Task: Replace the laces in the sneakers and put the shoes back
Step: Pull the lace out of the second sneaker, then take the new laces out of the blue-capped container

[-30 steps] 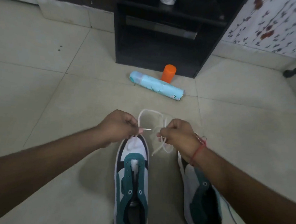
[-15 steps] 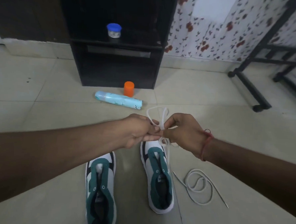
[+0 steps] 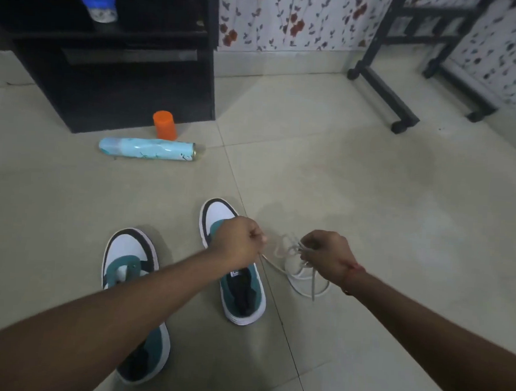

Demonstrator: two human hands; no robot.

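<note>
A pale tiled floor (image 3: pixel 356 176) runs back to a wall papered with red and grey flowers (image 3: pixel 290 20). At the far left stands a black cabinet (image 3: pixel 122 77) with a blue-lidded jar (image 3: pixel 98 6) on its shelf; a black wheeled frame (image 3: pixel 384 91) stands at the far right. Just before the cabinet's front edge an orange cap (image 3: pixel 164 125) stands upright, and a light blue spray can (image 3: pixel 147 149) lies on its side beside it.

Two white and teal sneakers rest on the floor near the front, toes pointing to the cabinet, neither one laced. The left shoe (image 3: pixel 128 257) is partly covered by the left forearm; the right shoe (image 3: pixel 234 283) lies a little further back, just beside it.

The left hand (image 3: pixel 241 242) is clenched over the right shoe, its grip pinching one end of a white lace (image 3: pixel 292 252). The right hand (image 3: pixel 327 252), with a red thread (image 3: pixel 352 275) at the wrist, grasps the bunched lace, loops hanging from its fingers. A strand runs between the two hands. More white lace coils on the floor under the right hand; whether it is the same lace cannot be told.
</note>
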